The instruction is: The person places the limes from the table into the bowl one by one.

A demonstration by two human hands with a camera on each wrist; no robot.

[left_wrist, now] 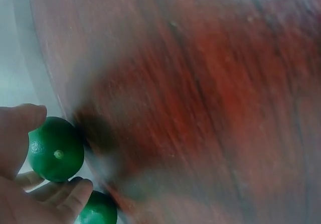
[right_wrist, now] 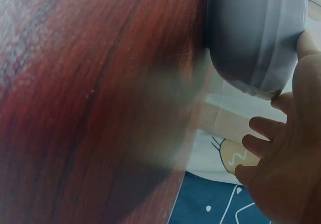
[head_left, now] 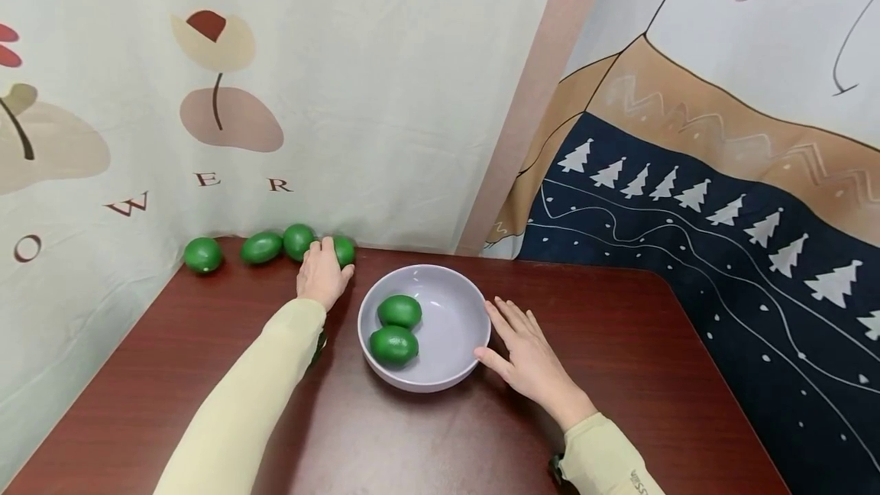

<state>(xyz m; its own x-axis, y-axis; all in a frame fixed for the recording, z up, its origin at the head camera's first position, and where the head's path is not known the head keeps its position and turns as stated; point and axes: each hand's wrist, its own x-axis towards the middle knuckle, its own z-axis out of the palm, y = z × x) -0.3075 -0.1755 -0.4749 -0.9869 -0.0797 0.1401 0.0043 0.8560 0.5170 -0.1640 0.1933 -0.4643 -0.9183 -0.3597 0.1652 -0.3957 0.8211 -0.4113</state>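
My L hand (head_left: 325, 273) is at the far edge of the tbl (head_left: 598, 327), closed round the rightmost lime (head_left: 344, 251) of the far row: thumb on one side, fingers bent round the other, the gap btwn them just the fruit's width, as the L wrist view shows. Can't tell if that lime touches the tbl or is a bit off it. Just L of it, by my fingers, is the next lime (head_left: 299, 241), then an oval lime (head_left: 262, 248) w/ its long side lying sideways, then the far-left lime (head_left: 203, 255), a little apart, at the corner. My R hand (head_left: 525, 357) holds nothing in its palm; fingers are spread and fairly straight, thumb well away from them, tips touching the R side of the bowl (head_left: 454, 327) at abt rim height. Bowl's round, deep, smooth, pale lilac-grey w/ a soft sheen, prob. plastic or ceramic; its outer wall curves in toward the base. Inside, on its L half, 2 limes lie touching, one far (head_left: 400, 312) and one near (head_left: 394, 346), both glossy, dk green, egg-shaped. The gripped one shows a small pale stem spot. Tbl top is reddish-brown, wood-grained, w/ a dull shine nr me. My pale yellow-green sleeves (head_left: 241, 396) look soft. Behind, an off-wht cloth (head_left: 385, 98) hangs in shallow folds; to the R, a navy, tan & wht printed cloth (head_left: 619, 212) w/ wht trees.
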